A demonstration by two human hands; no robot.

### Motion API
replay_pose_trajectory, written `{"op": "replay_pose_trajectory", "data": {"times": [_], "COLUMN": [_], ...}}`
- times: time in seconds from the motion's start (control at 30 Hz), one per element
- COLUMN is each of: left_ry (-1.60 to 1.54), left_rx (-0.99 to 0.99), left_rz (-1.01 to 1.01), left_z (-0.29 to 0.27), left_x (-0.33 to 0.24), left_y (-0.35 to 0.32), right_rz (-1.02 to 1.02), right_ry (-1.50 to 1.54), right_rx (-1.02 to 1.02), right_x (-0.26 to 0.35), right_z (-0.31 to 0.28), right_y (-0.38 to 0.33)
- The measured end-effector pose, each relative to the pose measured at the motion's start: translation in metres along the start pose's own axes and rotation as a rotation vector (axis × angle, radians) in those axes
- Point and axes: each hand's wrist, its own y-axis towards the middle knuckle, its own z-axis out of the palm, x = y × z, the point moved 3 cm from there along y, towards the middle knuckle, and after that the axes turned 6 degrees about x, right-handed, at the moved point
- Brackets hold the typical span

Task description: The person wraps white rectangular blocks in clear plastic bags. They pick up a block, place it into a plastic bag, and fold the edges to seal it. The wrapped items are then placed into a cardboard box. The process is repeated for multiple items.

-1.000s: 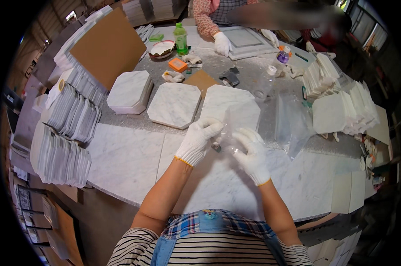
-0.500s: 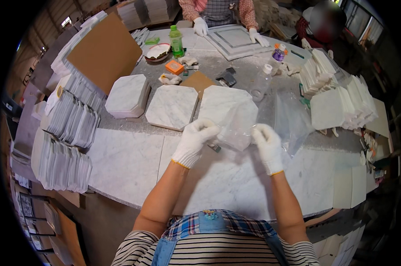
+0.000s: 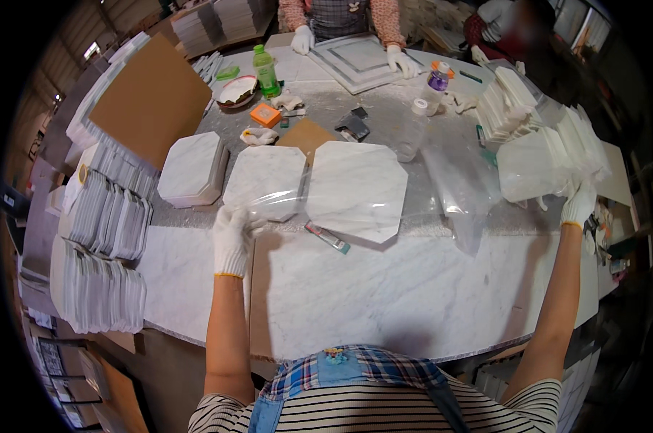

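Gloved in white, my left hand (image 3: 234, 234) is closed on the edge of a clear plastic bag (image 3: 272, 202), which stretches over the lower part of a white octagonal marble tile (image 3: 265, 173). To the right of that tile, a larger octagonal tile (image 3: 359, 189) lies on the table. My right hand (image 3: 580, 206), also gloved, reaches far right and touches the lower edge of a row of white tiles (image 3: 539, 166); its fingers are mostly hidden there. Between the two middle tiles and the table front lies a small box cutter-like green and grey tool (image 3: 328, 237).
More clear plastic bags (image 3: 460, 195) lie right of centre. Tile stacks (image 3: 103, 274) line the left side, beside a brown board (image 3: 149, 101). Bottles (image 3: 266, 72) and an orange box (image 3: 266, 115) stand farther back. Across the table, a co-worker's gloved hands rest on a framed marble panel (image 3: 362, 61).
My hands have parted: the left moved left with the plastic bag, and the right let go of it and reached to the tiles at the far right.
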Motion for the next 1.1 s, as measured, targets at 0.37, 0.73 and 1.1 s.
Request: {"op": "replay_pose_trajectory", "data": {"times": [0.37, 0.73, 1.1], "left_ry": [-0.166, -0.347, -1.193], "left_rx": [0.134, 0.434, 0.787], "left_rz": [-0.064, 0.078, 0.387], "left_z": [-0.009, -0.132, -0.023], "left_x": [-0.029, -0.045, -0.186], "left_y": [-0.003, 0.016, -0.110], "right_rz": [-0.343, -0.556, -0.306], "right_ry": [-1.091, -0.937, -1.190], "right_rx": [0.218, 0.989, 0.921], "right_x": [0.046, 0.003, -0.050], "right_z": [0.117, 0.238, 0.155], "right_y": [-0.156, -0.315, -0.290]}}
